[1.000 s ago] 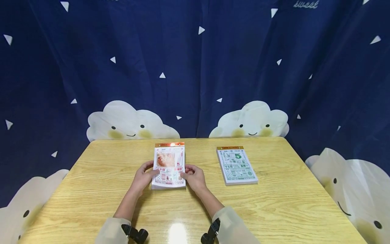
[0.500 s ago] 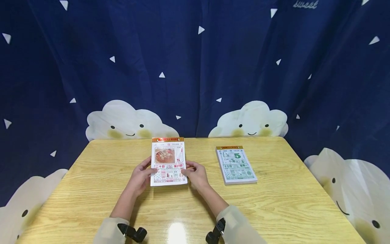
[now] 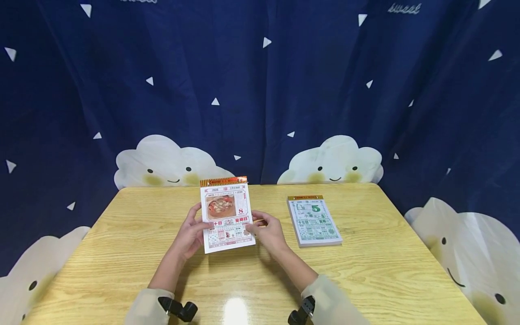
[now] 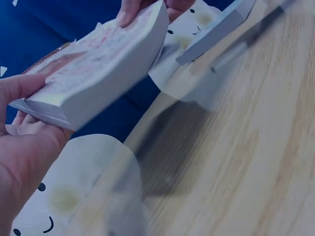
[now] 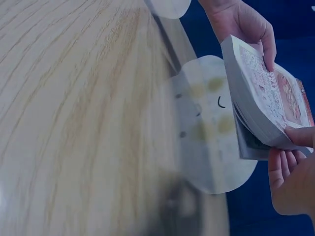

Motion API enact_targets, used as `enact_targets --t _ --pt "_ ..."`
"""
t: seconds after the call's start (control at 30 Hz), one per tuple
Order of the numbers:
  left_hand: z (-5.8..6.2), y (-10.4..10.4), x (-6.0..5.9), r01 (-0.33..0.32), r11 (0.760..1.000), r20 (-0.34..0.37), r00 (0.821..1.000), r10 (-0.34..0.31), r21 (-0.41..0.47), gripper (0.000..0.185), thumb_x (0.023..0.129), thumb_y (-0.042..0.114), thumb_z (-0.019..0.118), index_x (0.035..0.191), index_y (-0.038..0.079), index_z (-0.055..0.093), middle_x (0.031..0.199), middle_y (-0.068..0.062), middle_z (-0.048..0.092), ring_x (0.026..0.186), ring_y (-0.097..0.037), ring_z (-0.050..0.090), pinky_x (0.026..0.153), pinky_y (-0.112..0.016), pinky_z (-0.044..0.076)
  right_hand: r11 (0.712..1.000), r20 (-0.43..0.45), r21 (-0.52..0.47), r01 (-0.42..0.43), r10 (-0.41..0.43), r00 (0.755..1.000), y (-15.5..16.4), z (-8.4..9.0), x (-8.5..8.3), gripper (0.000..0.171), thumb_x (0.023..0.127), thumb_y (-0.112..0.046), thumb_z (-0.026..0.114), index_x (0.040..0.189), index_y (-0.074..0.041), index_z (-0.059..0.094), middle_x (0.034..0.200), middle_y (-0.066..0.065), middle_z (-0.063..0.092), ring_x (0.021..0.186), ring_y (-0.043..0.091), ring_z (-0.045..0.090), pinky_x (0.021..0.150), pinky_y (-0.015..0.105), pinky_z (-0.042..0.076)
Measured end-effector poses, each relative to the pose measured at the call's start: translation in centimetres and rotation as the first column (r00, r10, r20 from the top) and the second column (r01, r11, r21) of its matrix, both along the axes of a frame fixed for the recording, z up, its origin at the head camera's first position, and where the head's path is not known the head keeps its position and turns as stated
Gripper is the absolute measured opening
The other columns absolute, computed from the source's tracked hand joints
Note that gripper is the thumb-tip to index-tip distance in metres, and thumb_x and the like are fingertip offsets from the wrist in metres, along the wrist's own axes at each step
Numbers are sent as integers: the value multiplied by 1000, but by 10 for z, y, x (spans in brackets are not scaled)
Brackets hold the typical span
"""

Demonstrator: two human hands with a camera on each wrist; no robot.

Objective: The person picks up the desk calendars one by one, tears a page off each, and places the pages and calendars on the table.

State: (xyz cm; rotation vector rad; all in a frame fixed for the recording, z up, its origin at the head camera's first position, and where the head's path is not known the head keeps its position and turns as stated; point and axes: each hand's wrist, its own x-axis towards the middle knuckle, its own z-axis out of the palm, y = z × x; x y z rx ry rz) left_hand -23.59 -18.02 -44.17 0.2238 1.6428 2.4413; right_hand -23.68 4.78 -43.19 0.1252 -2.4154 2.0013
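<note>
A thick tear-off calendar (image 3: 227, 212) with red print, a food picture and an orange-striped top band is held above the table, tilted toward me. My left hand (image 3: 192, 235) grips its left edge, thumb on the printed page and fingers underneath. On the opposite edge my right hand (image 3: 271, 231) pinches it the same way, thumb on the front. The wrist views show the calendar's thick page block (image 4: 115, 78) bowed, with a dark backing (image 5: 251, 140) under it. Beside it on the right, a second tear-off calendar (image 3: 314, 221) with green print and a large 5 lies flat.
The wooden table (image 3: 386, 271) has its far edge against a dark blue curtain (image 3: 260, 90) printed with clouds and white triangles. Each sleeve carries a black wrist camera (image 3: 178, 309). A bright light reflection (image 3: 235, 311) shows near the front.
Both hands have raised the red-printed calendar off the table and tilted it up, turning it slightly counterclockwise. The right hand has shifted a little right. The green-printed calendar has stayed in place.
</note>
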Motion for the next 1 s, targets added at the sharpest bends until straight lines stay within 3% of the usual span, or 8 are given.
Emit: enact_targets --t 0.27,0.67,0.8,0.9,1.0 --pt "7 8 4 58 996 -88 995 -52 61 72 87 -10 41 148 16 11 107 1 64 89 -16 68 76 -30 57 1000 -40 17 -7 7 999 17 18 11 43 75 -15 76 115 -6 64 100 9 64 81 11 56 60 18 46" --pt "17 22 9 114 978 -160 983 -86 176 72 87 -12 36 148 18 12 110 0 65 90 -17 68 75 -30 58 992 -180 128 -3 26 983 38 34 21 45 73 -19 79 115 -9 65 101 10 64 80 14 57 69 22 47" --pt "20 27 9 125 973 -178 980 -91 192 71 88 -12 35 148 18 12 111 0 65 92 -17 68 75 -31 58 981 -281 193 36 20 959 44 39 23 45 73 -20 79 115 -12 64 101 8 64 83 21 59 68 22 48" --pt "20 29 9 127 972 -178 980 -92 197 70 87 -13 34 146 20 16 111 1 65 91 -17 68 75 -30 58 967 -379 246 71 29 925 47 43 24 43 74 -20 78 114 -11 64 101 8 63 86 26 60 67 28 51" --pt "20 30 9 132 972 -174 980 -98 196 69 87 -13 34 144 24 21 111 1 65 91 -17 68 75 -30 58 951 -461 294 98 52 886 48 46 23 40 75 -20 77 113 -11 65 104 5 62 89 23 59 69 33 52"
